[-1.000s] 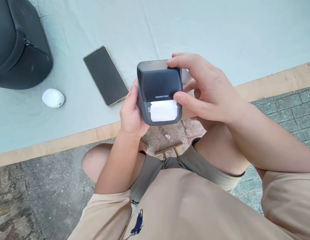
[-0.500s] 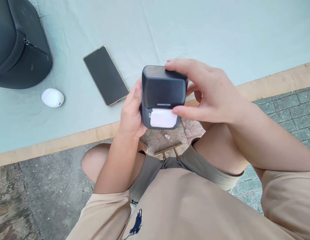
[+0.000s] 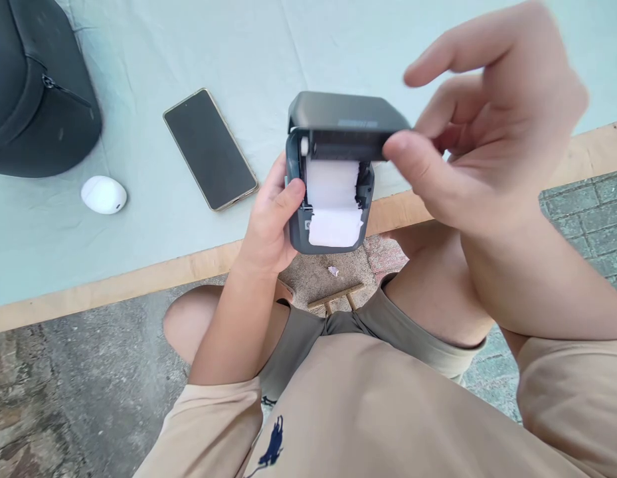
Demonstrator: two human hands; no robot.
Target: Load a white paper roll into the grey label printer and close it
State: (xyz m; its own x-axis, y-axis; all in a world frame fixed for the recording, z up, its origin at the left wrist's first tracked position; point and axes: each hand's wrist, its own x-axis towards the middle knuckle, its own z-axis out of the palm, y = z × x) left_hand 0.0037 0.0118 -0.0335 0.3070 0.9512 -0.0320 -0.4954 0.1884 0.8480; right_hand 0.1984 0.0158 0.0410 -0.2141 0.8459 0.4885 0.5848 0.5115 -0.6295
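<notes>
Printer lid now open; right hand raised

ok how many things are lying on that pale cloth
3: a dark bag at the far left, a white oval case just below it, and a phone face up beside the printer. More may lie outside the frame.

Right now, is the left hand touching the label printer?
Touching: the head view shows the left hand wrapped around the label printer, thumb on its front edge.

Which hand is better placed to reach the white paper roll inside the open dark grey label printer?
Right, probably. The left hand grips the dark grey label printer by its side, steadying it. The right hand is free, its thumb at the raised lid, just above the exposed white paper roll.
</notes>
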